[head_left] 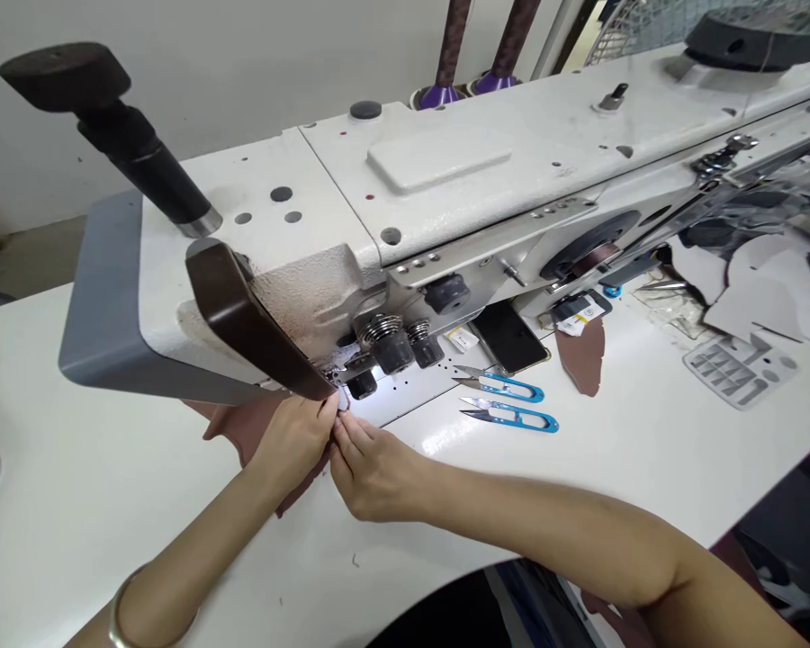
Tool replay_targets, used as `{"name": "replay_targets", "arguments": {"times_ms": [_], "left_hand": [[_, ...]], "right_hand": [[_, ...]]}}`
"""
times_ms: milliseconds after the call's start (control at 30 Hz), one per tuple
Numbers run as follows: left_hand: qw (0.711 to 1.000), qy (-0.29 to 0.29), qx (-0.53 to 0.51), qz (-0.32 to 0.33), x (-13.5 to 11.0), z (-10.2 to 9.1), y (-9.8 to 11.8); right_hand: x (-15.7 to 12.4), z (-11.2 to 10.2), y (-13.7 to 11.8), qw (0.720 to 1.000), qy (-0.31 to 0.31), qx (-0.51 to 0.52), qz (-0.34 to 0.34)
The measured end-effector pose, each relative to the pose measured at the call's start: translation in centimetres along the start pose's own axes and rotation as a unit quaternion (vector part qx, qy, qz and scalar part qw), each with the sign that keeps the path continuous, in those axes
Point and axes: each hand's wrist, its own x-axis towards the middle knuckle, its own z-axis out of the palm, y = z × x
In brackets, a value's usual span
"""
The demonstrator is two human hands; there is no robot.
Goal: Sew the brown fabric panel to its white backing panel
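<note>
Left hand (295,441) and right hand (378,470) pinch the edge of a pale piece (344,399), tabletop (621,450) open beside 2 blue snips (506,408).

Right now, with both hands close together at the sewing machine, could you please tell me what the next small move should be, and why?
Probably a slight, steady nudge to guide the brown piece, fingertips clear of the stitching spot: the left hand and right hand meet beside the sewing machine's lit working end, with the piece beneath them. The exact feed direction isn't clear.
</note>
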Motion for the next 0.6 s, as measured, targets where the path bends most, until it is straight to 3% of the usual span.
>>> {"name": "replay_targets", "arguments": {"times_ms": [233,433,600], "left_hand": [[0.991,-0.129,-0.014,-0.025,0.1,0.2,-1.1],[0.999,-0.046,-0.004,-0.004,-0.8,1.8,-2.5],[0.997,-0.060,-0.009,-0.046,-0.9,2.5,-3.3]], "right_hand": [[0.2,0.9,0.1,0.999,-0.026,-0.001,0.023],[0.4,0.8,0.5,0.997,-0.064,0.018,0.029],[0.6,0.4,0.7,0.994,-0.094,0.037,0.039]]}}
